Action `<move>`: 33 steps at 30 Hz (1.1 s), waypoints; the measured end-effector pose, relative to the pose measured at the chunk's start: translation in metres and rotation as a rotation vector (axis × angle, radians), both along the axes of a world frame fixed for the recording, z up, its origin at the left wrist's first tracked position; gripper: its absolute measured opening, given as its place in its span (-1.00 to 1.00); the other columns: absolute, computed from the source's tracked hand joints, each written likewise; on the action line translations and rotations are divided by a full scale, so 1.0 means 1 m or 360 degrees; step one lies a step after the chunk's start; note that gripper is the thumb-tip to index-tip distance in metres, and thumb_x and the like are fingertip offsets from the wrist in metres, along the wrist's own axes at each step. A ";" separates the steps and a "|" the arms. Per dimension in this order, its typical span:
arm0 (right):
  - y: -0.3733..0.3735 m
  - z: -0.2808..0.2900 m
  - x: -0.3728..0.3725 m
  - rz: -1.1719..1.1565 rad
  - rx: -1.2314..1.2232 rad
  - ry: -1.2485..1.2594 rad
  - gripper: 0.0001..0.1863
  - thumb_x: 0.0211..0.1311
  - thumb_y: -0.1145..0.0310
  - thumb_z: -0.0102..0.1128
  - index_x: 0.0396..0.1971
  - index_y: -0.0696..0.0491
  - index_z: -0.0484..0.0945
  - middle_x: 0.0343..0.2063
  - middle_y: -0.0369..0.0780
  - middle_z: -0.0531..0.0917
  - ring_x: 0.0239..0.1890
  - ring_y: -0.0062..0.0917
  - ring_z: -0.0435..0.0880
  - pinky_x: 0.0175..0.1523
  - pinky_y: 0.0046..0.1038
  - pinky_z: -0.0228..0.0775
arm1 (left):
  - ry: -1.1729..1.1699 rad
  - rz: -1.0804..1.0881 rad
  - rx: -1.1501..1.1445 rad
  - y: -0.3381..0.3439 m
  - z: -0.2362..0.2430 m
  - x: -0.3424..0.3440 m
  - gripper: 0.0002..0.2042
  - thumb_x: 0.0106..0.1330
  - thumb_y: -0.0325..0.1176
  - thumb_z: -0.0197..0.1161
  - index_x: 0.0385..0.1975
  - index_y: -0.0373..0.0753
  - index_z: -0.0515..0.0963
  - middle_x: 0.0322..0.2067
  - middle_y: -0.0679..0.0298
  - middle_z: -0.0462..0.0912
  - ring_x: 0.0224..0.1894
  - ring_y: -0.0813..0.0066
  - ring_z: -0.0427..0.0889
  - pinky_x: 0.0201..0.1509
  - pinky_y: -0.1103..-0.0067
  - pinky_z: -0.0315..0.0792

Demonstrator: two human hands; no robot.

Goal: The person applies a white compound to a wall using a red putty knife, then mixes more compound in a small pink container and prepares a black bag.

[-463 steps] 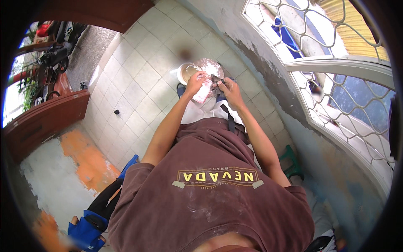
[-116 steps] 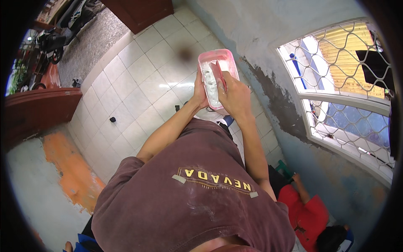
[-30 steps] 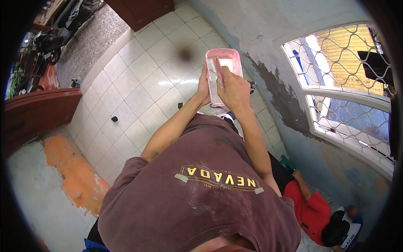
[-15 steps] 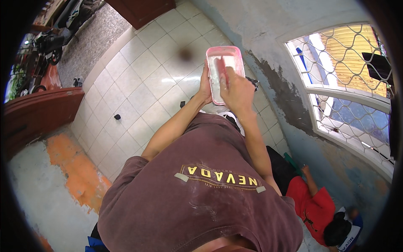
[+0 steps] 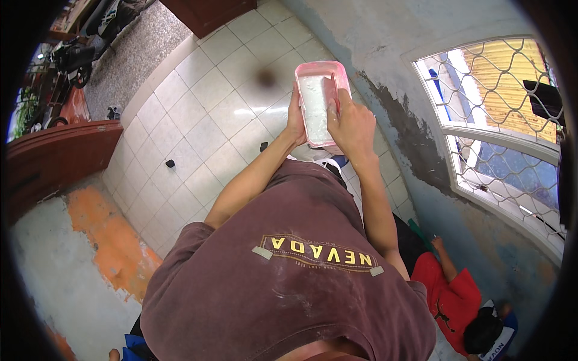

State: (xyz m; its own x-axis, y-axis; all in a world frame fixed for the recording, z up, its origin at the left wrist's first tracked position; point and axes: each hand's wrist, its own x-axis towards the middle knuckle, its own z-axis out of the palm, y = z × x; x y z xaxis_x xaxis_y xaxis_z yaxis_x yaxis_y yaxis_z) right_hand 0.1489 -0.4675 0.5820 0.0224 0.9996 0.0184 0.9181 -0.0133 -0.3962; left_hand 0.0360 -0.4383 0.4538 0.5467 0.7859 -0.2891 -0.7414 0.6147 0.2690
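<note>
In front of me is a pink rectangular tub point(image 5: 322, 65) with thick white paste point(image 5: 314, 108) in it. My left hand point(image 5: 294, 123) grips the tub along its left side, with fingers partly hidden beneath. A flat reddish putty scraper point(image 5: 330, 90) is held in my right hand point(image 5: 352, 123), its fingers closed around it. The scraper stands tilted inside the tub near the right wall, its lower edge against the paste.
On the right, a patchy wall point(image 5: 409, 132) carries a window with a wire grille point(image 5: 500, 90). A person in a red shirt point(image 5: 448, 289) is low beside it. At left are a brown wooden door point(image 5: 66, 162) and a small black object point(image 5: 170, 163) on the tiled floor point(image 5: 205, 126).
My right hand has moved the scraper rightward across the tub, from the middle to near its right wall. More white paste shows on the left. My left hand still grips the tub.
</note>
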 end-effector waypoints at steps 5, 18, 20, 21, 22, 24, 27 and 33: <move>-0.006 -0.017 -0.016 0.0201 0.0002 0.0171 -0.78 0.31 0.27 0.10 -0.28 0.15 0.46 -0.60 0.02 0.62 -0.51 -0.03 0.64 -0.37 -0.06 0.41 | 0.0059 0.0028 -0.0033 -0.004 0.002 0.003 -0.21 0.41 0.40 -0.32 0.32 -0.16 0.32 0.13 0.10 0.54 0.14 0.23 0.59 0.22 0.27 0.50; -0.011 -0.010 -0.012 0.0213 -0.0104 -0.0018 -0.79 0.22 0.31 0.13 -0.29 0.16 0.48 -0.58 -0.01 0.65 -0.50 -0.07 0.68 -0.42 -0.11 0.46 | -0.0056 0.0096 -0.0033 -0.007 0.002 -0.006 -0.23 0.41 0.39 -0.31 0.32 -0.13 0.33 0.13 0.11 0.54 0.12 0.22 0.60 0.22 0.29 0.51; -0.006 -0.012 -0.005 0.0133 -0.0025 -0.0008 -0.78 0.23 0.30 0.13 -0.29 0.16 0.49 -0.58 0.00 0.65 -0.49 -0.06 0.68 -0.40 -0.10 0.47 | 0.0005 0.0101 -0.0012 -0.007 0.002 -0.004 -0.22 0.41 0.40 -0.32 0.33 -0.13 0.32 0.15 0.11 0.54 0.14 0.21 0.59 0.23 0.29 0.51; -0.003 -0.013 -0.003 0.0093 0.0015 -0.0003 -0.78 0.23 0.30 0.12 -0.29 0.16 0.49 -0.58 0.00 0.65 -0.49 -0.05 0.68 -0.40 -0.09 0.47 | 0.0035 0.0080 -0.0003 -0.008 0.003 -0.004 -0.22 0.41 0.40 -0.32 0.33 -0.13 0.31 0.15 0.11 0.53 0.14 0.21 0.59 0.24 0.29 0.50; -0.001 -0.017 -0.006 0.0074 0.0048 0.0026 -0.78 0.25 0.29 0.12 -0.30 0.15 0.48 -0.59 0.00 0.64 -0.50 -0.05 0.67 -0.39 -0.08 0.46 | 0.0066 0.0060 0.0006 -0.008 0.004 -0.004 -0.22 0.41 0.40 -0.33 0.33 -0.13 0.31 0.15 0.11 0.53 0.15 0.21 0.58 0.24 0.29 0.50; 0.005 -0.025 -0.017 0.0040 0.0115 0.0073 -0.78 0.29 0.26 0.10 -0.32 0.14 0.47 -0.61 0.00 0.62 -0.52 -0.05 0.64 -0.37 -0.05 0.44 | 0.0110 0.0083 -0.0057 -0.009 -0.009 -0.001 -0.24 0.43 0.38 -0.32 0.34 -0.13 0.29 0.16 0.12 0.52 0.17 0.21 0.57 0.26 0.30 0.48; -0.008 -0.026 -0.022 0.0163 -0.0019 0.0161 -0.77 0.29 0.26 0.10 -0.33 0.14 0.47 -0.61 0.00 0.62 -0.52 -0.05 0.65 -0.37 -0.05 0.45 | 0.0036 0.0131 -0.0030 -0.010 -0.010 -0.001 -0.24 0.43 0.38 -0.31 0.34 -0.13 0.29 0.14 0.12 0.53 0.16 0.21 0.57 0.26 0.29 0.48; -0.005 0.000 -0.004 -0.0002 0.0048 0.0088 -0.76 0.28 0.24 0.12 -0.30 0.13 0.52 -0.64 0.03 0.60 -0.53 -0.01 0.64 -0.38 -0.06 0.44 | 0.0000 0.0096 0.0074 -0.007 0.004 -0.005 -0.24 0.41 0.38 -0.28 0.34 -0.14 0.30 0.17 0.14 0.51 0.16 0.22 0.57 0.26 0.28 0.49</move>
State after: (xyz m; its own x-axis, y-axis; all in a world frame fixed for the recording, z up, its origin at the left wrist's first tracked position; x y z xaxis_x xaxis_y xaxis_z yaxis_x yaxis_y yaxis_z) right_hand 0.1450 -0.4728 0.5817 0.0256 0.9986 0.0471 0.8948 -0.0019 -0.4465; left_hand 0.0306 -0.4454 0.4579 0.4982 0.8299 -0.2512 -0.7766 0.5559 0.2964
